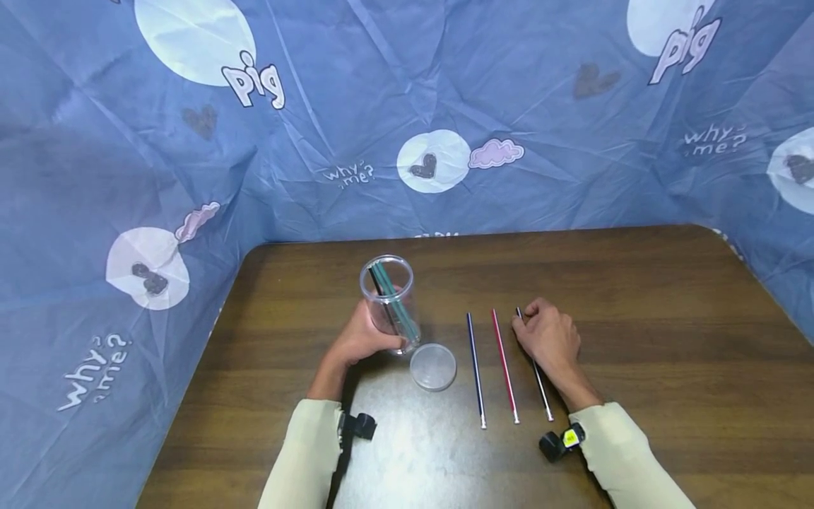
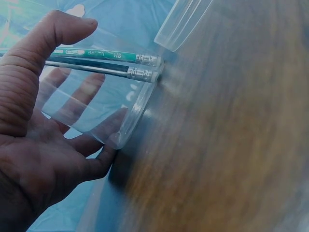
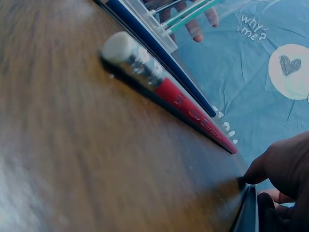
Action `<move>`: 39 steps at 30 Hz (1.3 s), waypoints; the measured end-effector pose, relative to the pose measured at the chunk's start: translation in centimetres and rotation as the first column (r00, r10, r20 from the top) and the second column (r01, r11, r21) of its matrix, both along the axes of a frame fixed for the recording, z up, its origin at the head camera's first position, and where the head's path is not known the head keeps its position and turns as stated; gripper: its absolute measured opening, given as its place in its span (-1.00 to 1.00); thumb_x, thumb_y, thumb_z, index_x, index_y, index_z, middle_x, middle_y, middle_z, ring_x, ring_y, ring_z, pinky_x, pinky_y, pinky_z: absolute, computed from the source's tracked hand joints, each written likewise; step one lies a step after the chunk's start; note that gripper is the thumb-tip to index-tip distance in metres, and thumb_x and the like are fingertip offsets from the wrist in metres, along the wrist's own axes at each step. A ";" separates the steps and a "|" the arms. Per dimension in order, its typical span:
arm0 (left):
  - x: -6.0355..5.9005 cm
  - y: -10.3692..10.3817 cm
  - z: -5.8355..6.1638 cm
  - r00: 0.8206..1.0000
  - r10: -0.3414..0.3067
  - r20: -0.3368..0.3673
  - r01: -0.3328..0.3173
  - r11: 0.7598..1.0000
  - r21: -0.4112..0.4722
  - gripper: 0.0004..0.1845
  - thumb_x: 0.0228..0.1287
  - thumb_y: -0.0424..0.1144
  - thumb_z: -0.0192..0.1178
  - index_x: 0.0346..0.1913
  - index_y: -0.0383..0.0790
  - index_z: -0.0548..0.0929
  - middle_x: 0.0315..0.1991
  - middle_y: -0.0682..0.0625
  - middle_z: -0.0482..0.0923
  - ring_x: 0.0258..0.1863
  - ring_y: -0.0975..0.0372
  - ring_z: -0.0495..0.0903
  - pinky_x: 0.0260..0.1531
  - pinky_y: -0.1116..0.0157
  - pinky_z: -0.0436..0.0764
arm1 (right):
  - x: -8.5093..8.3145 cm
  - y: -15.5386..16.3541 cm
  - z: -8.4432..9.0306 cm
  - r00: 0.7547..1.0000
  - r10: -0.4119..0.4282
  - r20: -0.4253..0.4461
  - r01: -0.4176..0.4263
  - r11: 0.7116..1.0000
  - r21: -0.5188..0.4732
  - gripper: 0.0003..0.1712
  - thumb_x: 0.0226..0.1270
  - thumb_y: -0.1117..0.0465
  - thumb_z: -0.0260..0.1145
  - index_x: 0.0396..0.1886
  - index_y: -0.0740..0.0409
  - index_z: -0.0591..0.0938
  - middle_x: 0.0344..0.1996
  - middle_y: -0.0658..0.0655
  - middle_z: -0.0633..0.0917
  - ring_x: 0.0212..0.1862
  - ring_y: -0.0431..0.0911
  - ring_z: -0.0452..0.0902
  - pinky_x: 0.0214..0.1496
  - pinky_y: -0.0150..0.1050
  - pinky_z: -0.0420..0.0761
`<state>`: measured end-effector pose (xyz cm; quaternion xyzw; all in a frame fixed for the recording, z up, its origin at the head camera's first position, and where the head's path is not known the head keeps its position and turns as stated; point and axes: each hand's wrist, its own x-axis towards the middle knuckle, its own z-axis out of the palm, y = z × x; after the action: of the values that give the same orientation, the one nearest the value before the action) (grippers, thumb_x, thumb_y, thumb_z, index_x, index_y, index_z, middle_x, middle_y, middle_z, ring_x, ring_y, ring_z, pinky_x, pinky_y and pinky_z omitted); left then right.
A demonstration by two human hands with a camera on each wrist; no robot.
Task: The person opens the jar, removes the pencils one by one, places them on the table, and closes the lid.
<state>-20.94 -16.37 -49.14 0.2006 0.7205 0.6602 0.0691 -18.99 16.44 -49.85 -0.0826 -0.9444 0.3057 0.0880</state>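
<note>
My left hand [image 1: 365,334] grips a clear plastic jar [image 1: 412,311] from its left side, thumb low near the base. Inside lean green pencils [image 1: 399,309] and a black pencil [image 2: 96,66], their metal-banded ends down at the jar's bottom. The jar's mouth is uncovered. To the right, my right hand [image 1: 552,338] pinches the far end of another black pencil [image 1: 542,389], which lies along the table; the fingertips are partly hidden in the right wrist view. Beside it lie a red pencil [image 1: 505,367] and a blue pencil [image 1: 475,367], roughly parallel.
A round clear lid [image 1: 434,367] lies flat just in front of the jar, left of the blue pencil. The brown wooden table [image 1: 668,353] meets a blue printed cloth [image 1: 356,106] at its back and sides. Each wrist wears a small black camera [image 1: 364,425].
</note>
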 end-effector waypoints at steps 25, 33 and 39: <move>0.8 -0.5 -0.5 1.000 -0.006 -0.029 0.005 1.000 -0.023 -0.13 -0.32 -0.68 0.39 0.26 -0.42 0.38 0.07 -0.47 0.54 -0.12 0.05 0.64 -0.02 0.22 0.63 | 0.8 -0.3 -0.7 0.998 0.044 0.051 -0.043 0.999 -0.024 -0.58 0.29 -0.06 0.28 -0.06 0.17 0.58 -0.52 0.00 0.72 -0.35 0.07 0.64 -0.39 0.01 0.49; 0.2 -0.3 -0.4 0.999 -0.013 -0.031 0.013 1.000 0.003 -0.11 -0.34 -0.70 0.40 0.25 -0.42 0.37 0.08 -0.47 0.52 -0.10 -0.04 0.63 0.00 0.20 0.62 | 0.7 0.0 -0.3 0.998 0.043 0.038 -0.042 0.999 -0.020 -0.56 0.30 -0.08 0.26 -0.02 0.15 0.56 -0.54 -0.02 0.71 -0.33 0.09 0.65 -0.37 0.05 0.48; 0.0 -0.1 0.0 0.999 -0.003 -0.046 0.003 1.000 -0.009 -0.11 -0.35 -0.68 0.40 0.25 -0.41 0.38 0.07 -0.38 0.57 -0.10 0.01 0.64 0.01 0.20 0.62 | 0.4 0.0 0.3 0.999 0.025 0.026 -0.025 0.999 -0.021 -0.54 0.31 -0.09 0.25 0.01 0.15 0.54 -0.49 0.02 0.74 -0.31 0.13 0.66 -0.37 0.06 0.49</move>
<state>-20.92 -16.49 -49.17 0.2166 0.7246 0.6519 0.0543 -18.60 16.48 -49.54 -0.0757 -0.9432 0.3156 0.0707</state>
